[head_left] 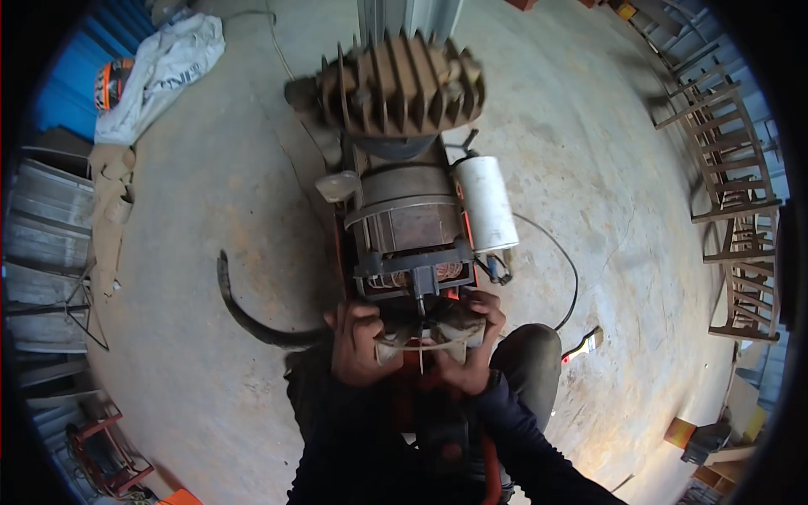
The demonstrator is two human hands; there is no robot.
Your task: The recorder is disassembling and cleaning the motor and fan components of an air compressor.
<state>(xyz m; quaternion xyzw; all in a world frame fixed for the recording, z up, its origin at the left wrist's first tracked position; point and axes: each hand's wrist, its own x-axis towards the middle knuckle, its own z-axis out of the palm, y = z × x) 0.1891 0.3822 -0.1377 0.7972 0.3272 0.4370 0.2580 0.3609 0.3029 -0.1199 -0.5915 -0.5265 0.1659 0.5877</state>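
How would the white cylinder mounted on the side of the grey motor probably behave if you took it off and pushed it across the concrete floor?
The white cylinder would probably roll, since its body looks round and smooth. Its plain, unribbed surface could be somewhat slippery to grip. The thin wires at its lower end look likely to snag or pull loose, so it seems fragile there.

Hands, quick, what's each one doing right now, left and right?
Left hand: closed on the left side of the pale plastic fan at the motor's near end.
Right hand: closed on the fan's right side.
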